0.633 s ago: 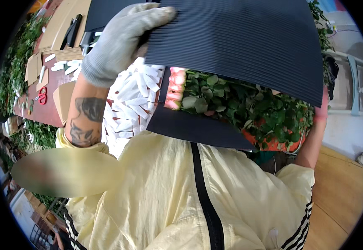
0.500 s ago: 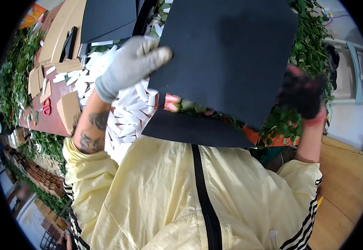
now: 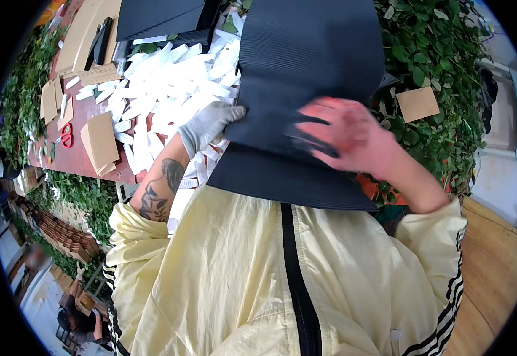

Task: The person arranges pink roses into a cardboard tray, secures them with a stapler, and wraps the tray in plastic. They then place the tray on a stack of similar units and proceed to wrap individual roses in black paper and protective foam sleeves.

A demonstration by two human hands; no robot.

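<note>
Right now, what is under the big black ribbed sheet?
Under the black ribbed sheet, white paper strips poke out at its left and green leaves at its right. Whatever lies beneath its middle is covered.

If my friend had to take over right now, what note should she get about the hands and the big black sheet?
Left hand: grey glove, grip on the left edge of the black sheet.
Right hand: blurred, lying flat on top of the sheet, fingers spread.
Sheet: ribbed, bent, its near part lying over a second black sheet in front of the yellow jacket.
Around: white strips piled on the red table, cardboard pieces, red scissors, more black sheets at the far end.
Done: the sheet is in both hands.
Left: it is not laid flat on anything yet.
</note>
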